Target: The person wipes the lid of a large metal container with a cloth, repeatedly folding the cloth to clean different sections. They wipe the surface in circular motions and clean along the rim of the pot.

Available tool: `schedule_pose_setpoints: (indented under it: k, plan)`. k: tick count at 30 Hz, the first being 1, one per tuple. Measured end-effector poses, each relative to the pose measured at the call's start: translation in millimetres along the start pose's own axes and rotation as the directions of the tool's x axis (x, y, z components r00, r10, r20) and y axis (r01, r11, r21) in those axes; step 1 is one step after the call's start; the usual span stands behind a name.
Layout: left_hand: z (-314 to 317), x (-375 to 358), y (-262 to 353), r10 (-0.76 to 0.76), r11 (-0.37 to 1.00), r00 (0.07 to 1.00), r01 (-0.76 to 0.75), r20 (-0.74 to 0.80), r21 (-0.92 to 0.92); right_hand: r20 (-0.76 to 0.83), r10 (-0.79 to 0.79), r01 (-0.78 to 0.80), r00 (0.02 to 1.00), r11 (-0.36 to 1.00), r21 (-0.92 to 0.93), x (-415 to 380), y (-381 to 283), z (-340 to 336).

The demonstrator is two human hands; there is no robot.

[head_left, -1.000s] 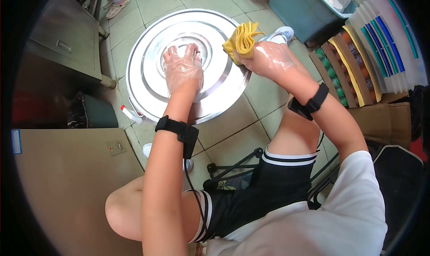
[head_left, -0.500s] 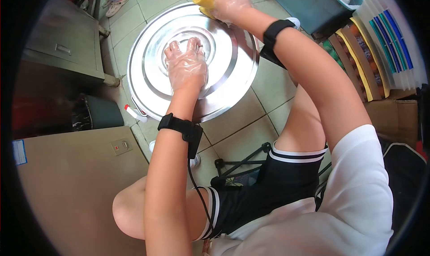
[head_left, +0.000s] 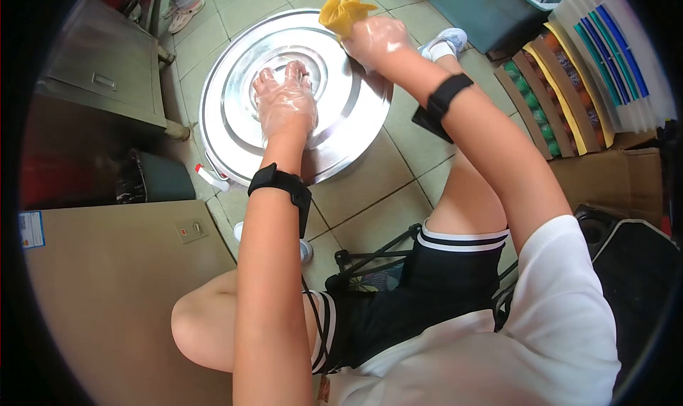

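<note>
A large, round, shiny metal lid point(head_left: 341, 114) with ringed ridges lies in front of me, above the tiled floor. My left hand point(head_left: 286, 107), in a clear plastic glove, rests on its centre with fingers spread. A yellow cloth point(head_left: 343, 13) is bunched in my right hand point(head_left: 380, 42), also gloved, at the lid's upper right rim. The right hand's fingertips are partly hidden by the cloth and the hand's back. Whatever is under the lid is mostly out of sight.
A metal cabinet point(head_left: 103, 57) and a dark bin point(head_left: 163, 177) are at left, a beige cabinet point(head_left: 128, 278) nearer. A red-and-white object point(head_left: 211, 177) lies by the lid. At right are a blue-grey tub point(head_left: 484, 11) and stacked cartons point(head_left: 562, 100). Another person's foot point(head_left: 186, 15) shows top left.
My right hand and the yellow cloth have moved down along the lid's upper right rim, with more cloth now showing. The left hand stays on the lid's centre. The view has shifted slightly.
</note>
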State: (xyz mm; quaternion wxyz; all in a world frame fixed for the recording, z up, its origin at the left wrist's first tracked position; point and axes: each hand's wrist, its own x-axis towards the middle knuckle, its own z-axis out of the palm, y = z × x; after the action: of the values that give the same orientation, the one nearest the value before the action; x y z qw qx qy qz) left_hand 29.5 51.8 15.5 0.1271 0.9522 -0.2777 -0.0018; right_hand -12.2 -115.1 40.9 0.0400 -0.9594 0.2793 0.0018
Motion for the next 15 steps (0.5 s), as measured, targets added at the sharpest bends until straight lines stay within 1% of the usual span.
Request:
schedule_pose_setpoints:
  k: [2, 3, 5, 6, 8, 9, 10, 11, 12, 14, 15]
  plan:
    - [1, 1, 0, -0.011, 1.0, 1.0, 0.011, 0.01, 0.006, -0.16, -0.098, 0.098, 0.982, 0.995, -0.013, -19, 9, 10]
    - [1, 2, -1, -0.011, 1.0, 1.0, 0.011, 0.007, 0.004, -0.163, -0.099, 0.098, 0.982, 0.995, -0.014, -30, 10, 12]
    - [1, 2, 0, -0.029, 0.999, 1.0, 0.029, 0.008, 0.029, -0.2, -0.162, 0.155, 0.966, 0.987, -0.052, -53, 10, 14]
    - [2, 2, 0, -0.021, 0.999, 1.0, 0.021, 0.006, 0.031, -0.205, -0.156, 0.148, 0.966, 0.988, -0.05, -63, 9, 15]
    - [2, 3, 0, -0.045, 0.999, 0.999, 0.045, 0.009, -0.001, -0.181, -0.247, 0.244, 0.952, 0.969, -0.038, -83, 5, 17]
    - [-3, 1, 2, -0.051, 0.998, 0.998, 0.052, 0.037, -0.025, -0.232, -0.262, 0.268, 0.937, 0.963, -0.008, -91, 4, 23]
    - [-2, 1, 0, -0.037, 0.999, 0.999, 0.037, 0.024, -0.016, -0.288, -0.275, 0.293, 0.917, 0.956, 0.022, -100, 1, 26]
    - [3, 4, -4, -0.008, 1.0, 1.0, 0.008, 0.023, 0.017, -0.283, -0.247, 0.276, 0.927, 0.959, 0.066, -108, -2, 26]
    - [7, 6, -7, 0.018, 0.999, 1.0, -0.02, 0.022, 0.051, -0.307, -0.237, 0.27, 0.922, 0.96, 0.07, -113, -3, 28]
    - [7, 8, -7, 0.022, 0.998, 1.0, -0.023, 0.014, 0.061, -0.385, -0.151, 0.261, 0.91, 0.932, 0.252, -118, 1, 33]
    - [5, 6, -4, 0.004, 0.998, 1.0, -0.006, 0.026, 0.06, -0.11, -0.085, 0.113, 0.99, 0.953, 0.281, -123, 1, 11]
